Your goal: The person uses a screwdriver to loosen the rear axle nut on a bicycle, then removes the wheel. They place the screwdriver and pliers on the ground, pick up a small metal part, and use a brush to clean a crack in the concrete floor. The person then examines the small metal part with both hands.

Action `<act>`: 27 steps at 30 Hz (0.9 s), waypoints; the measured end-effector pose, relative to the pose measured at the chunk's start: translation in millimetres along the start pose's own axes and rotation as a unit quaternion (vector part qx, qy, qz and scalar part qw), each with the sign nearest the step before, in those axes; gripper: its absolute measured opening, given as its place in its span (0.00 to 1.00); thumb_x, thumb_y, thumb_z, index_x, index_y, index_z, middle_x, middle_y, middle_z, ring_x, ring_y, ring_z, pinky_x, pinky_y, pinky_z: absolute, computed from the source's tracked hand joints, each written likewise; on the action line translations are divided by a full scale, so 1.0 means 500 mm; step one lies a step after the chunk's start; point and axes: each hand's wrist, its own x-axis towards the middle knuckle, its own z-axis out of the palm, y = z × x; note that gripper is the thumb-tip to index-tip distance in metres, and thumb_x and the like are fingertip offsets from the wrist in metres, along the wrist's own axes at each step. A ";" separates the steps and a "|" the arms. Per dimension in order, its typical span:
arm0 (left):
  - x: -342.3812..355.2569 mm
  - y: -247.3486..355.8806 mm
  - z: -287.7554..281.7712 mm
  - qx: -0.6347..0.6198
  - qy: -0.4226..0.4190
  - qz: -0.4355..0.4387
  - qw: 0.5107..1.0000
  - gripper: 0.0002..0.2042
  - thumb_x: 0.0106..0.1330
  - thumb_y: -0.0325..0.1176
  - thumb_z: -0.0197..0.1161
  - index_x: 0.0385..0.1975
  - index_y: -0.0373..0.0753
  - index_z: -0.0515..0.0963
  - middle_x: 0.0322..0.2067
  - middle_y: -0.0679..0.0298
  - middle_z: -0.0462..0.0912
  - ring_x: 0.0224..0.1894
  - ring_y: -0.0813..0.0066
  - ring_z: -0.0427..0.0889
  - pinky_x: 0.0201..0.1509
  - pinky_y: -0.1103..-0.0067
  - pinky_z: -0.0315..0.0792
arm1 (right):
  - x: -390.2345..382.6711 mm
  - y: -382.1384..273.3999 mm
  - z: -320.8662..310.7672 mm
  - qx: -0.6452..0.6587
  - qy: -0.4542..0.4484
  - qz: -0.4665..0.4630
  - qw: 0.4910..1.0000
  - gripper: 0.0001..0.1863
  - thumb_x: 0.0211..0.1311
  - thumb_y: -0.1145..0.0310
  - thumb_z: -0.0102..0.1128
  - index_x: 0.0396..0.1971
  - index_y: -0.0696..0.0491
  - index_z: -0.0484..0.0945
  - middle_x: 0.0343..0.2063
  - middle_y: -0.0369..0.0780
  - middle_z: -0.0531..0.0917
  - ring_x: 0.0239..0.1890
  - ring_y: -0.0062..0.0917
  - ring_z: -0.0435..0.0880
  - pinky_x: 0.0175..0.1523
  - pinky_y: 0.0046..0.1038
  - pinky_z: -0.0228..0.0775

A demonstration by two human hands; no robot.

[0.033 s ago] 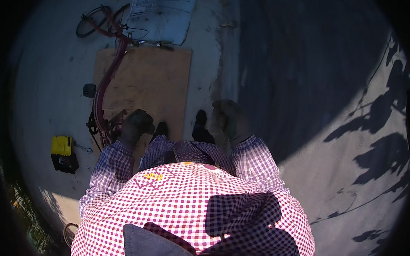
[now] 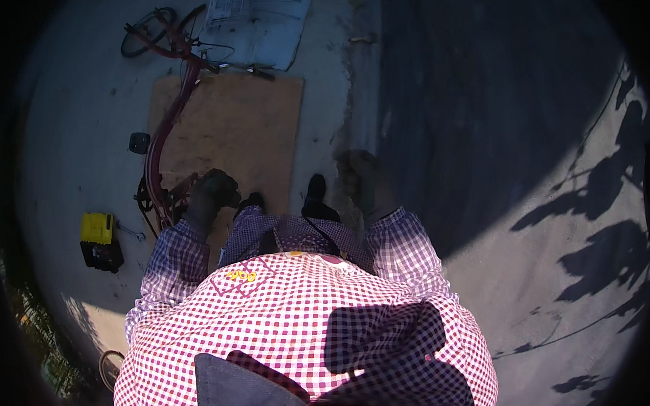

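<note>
A red bicycle [image 2: 166,130] lies on its side to my left, partly over a brown board [image 2: 243,120]. My left hand [image 2: 214,192], in a dark glove, is beside the bicycle's crank area [image 2: 174,194]. Its fingers are curled in, and whatever they may hold is hidden. My right hand [image 2: 370,176], also gloved, hangs to the right of my shoes, away from the bicycle. Shadow and blur hide its fingers, so I cannot tell whether it is open. A black pedal-like piece [image 2: 139,143] shows left of the frame.
A yellow and black box [image 2: 99,239] stands on the pale concrete at left, with a shiny metal tool [image 2: 130,233] beside it. Beyond the board lie the handlebar [image 2: 241,70] and a light blue sheet [image 2: 262,33]. My shoes [image 2: 316,189] stand near the board's right edge.
The view has shifted very slightly. My right hand appears a little farther forward; my left hand stays beside the bicycle.
</note>
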 end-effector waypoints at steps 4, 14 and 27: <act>0.001 -0.040 0.005 -0.037 -0.008 -0.033 0.999 0.13 0.73 0.39 0.58 0.39 0.34 0.76 0.33 0.57 0.82 0.32 0.63 0.84 0.39 0.67 0.80 | 0.023 0.007 -0.060 0.048 0.103 0.007 0.993 0.16 0.75 0.61 0.55 0.47 0.58 0.81 0.29 0.34 0.79 0.25 0.13 0.71 0.30 0.19 0.68; -0.008 -0.086 0.077 -0.027 -0.017 -0.064 0.997 0.16 0.73 0.43 0.62 0.44 0.34 0.75 0.39 0.54 0.81 0.35 0.57 0.83 0.40 0.61 0.79 | 0.071 0.048 -0.159 0.095 0.115 0.030 0.988 0.17 0.74 0.57 0.60 0.47 0.56 0.81 0.32 0.35 0.82 0.26 0.15 0.73 0.30 0.22 0.71; 0.037 -0.065 0.159 0.009 -0.028 -0.057 0.998 0.13 0.76 0.37 0.53 0.41 0.32 0.75 0.36 0.54 0.82 0.32 0.62 0.83 0.39 0.68 0.80 | 0.109 0.118 -0.228 0.232 0.099 0.045 0.967 0.13 0.74 0.63 0.60 0.49 0.55 0.79 0.36 0.36 0.82 0.27 0.16 0.76 0.30 0.21 0.71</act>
